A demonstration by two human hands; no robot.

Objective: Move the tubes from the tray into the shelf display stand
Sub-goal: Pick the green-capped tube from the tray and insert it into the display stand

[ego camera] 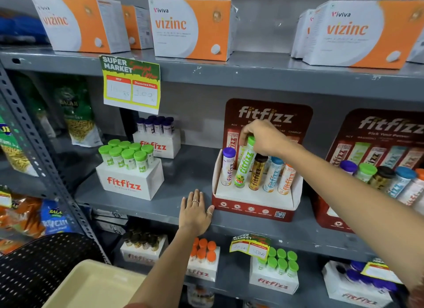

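Note:
A red and white fitfizz display stand (253,208) sits on the grey middle shelf. My right hand (263,137) grips the cap of a green-capped tube (245,163), which stands tilted in the stand's second slot. A purple-capped tube (228,166) is to its left; brown-capped (258,172), blue-capped (273,176) and orange-capped (286,179) tubes stand to its right. My left hand (195,212) lies flat and open on the shelf, its thumb touching the stand's left front corner. A cream tray (91,287) sits at the bottom left; the part in view holds no tubes.
A white fitfizz box of green-capped tubes (129,170) and one of purple-capped tubes (157,135) stand left of the stand. A second filled display stand (376,170) is at the right. Vizinc boxes (191,28) line the top shelf. A black perforated chair back (41,268) is beside the tray.

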